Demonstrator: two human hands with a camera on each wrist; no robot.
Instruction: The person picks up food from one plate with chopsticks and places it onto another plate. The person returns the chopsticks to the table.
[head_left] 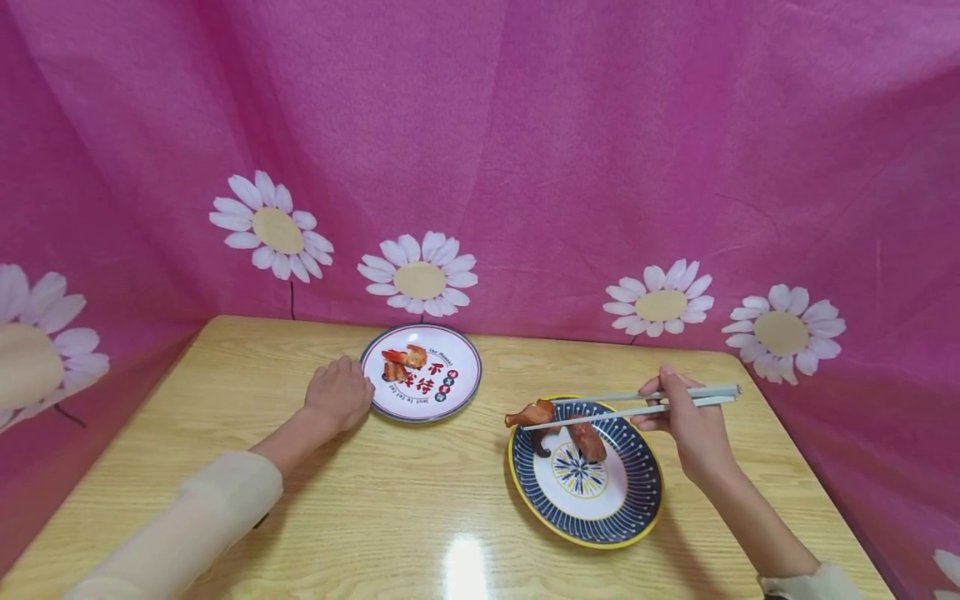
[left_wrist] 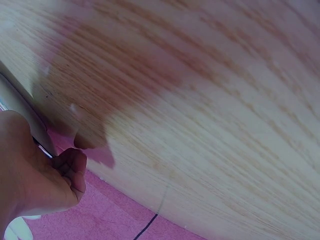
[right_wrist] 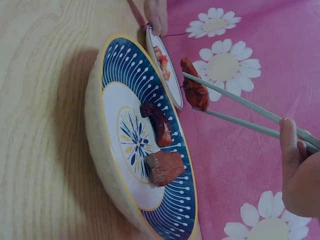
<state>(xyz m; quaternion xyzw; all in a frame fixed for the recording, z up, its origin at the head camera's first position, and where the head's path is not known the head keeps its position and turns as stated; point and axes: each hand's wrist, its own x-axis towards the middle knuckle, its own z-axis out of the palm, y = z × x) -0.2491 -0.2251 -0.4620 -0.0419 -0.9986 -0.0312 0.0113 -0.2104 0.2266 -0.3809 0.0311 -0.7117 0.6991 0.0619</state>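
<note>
My right hand [head_left: 697, 437] holds a pair of pale chopsticks [head_left: 708, 392]. Between their tips is a glossy brown piece of cooked meat [right_wrist: 195, 87], raised above the far left rim of a deep blue-patterned plate [head_left: 637, 492] with a yellow edge. A reddish-brown chunk of meat [right_wrist: 165, 167] and a dark curved piece of food [right_wrist: 159, 125] lie in that plate. My left hand [head_left: 340, 393] grips the left rim of a smaller white plate [head_left: 467, 367] with red lettering; its fingers curl at the edge in the left wrist view. On this plate lie a shrimp [head_left: 414, 357] and a small brown piece [head_left: 393, 372].
Both plates stand on a light wooden table [head_left: 337, 517], the white one farther back and to the left. A pink cloth [head_left: 540, 167] printed with white daisies hangs behind the table and along its sides.
</note>
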